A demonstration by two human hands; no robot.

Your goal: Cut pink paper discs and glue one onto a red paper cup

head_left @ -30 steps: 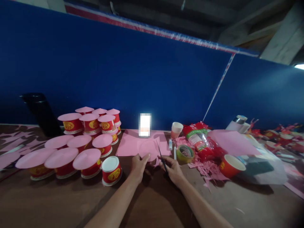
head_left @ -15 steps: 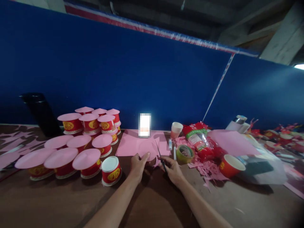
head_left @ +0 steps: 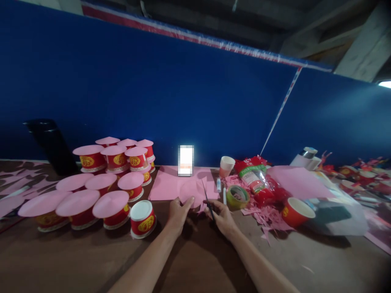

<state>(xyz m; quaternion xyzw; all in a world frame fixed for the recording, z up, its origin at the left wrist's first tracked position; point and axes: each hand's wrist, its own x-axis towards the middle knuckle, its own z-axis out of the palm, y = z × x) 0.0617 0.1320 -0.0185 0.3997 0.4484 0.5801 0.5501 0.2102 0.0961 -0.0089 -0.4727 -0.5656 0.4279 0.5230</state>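
Observation:
My left hand [head_left: 180, 213] pinches a rounded piece of pink paper [head_left: 193, 193] between thumb and fingers. Black scissors [head_left: 208, 204] are in my right hand [head_left: 224, 218], their blades pointing up and away beside the paper's right edge. A small pink offcut [head_left: 202, 208] hangs or lies between the hands. Behind them, pink sheets [head_left: 165, 185] lie flat on the brown table [head_left: 195, 260]. To the left of my hands is an upside-down red cup [head_left: 143, 219] with a white base.
Many red cups topped with pink paper discs [head_left: 110, 204] fill the left. A bright phone [head_left: 185, 160] stands behind the sheets. On the right are green tape [head_left: 238, 197], pink scraps [head_left: 271, 217], a red bag [head_left: 255, 179] and an open red cup [head_left: 297, 212]. A blue wall rises behind.
The rounded paper has shifted and turned slightly to the right in my left hand. The scissors have tilted a little, still beside its right edge.

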